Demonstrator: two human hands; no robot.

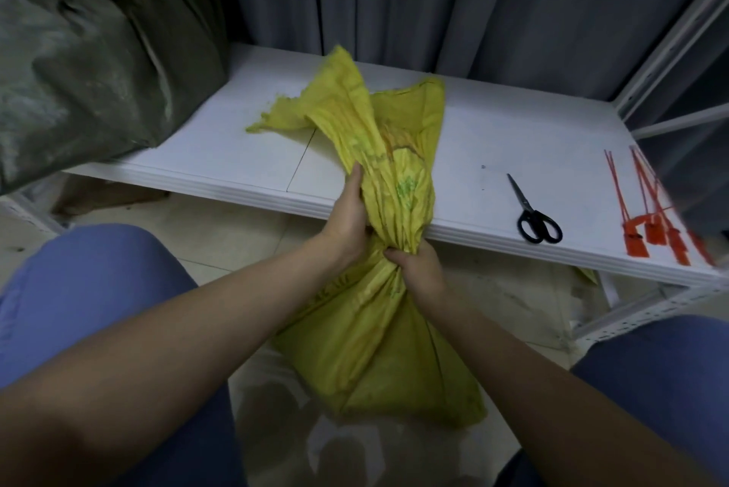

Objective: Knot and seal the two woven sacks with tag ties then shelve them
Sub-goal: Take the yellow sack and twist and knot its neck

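Note:
A filled yellow woven sack (374, 344) stands on the floor between my knees, its loose top draped over the white shelf board (221, 147). My right hand (418, 269) is clenched around the gathered neck of the sack. My left hand (349, 214) grips the twisted fabric just above it, on the left side. Several orange tag ties (655, 226) lie at the shelf's right end. A large grey-green sack (79, 52) rests on the shelf's left end.
Black scissors (532, 216) lie on the shelf left of the ties. A white metal rack frame (670, 52) rises at the right. Dark curtains hang behind the shelf. My blue-trousered knees flank the sack on a tiled floor.

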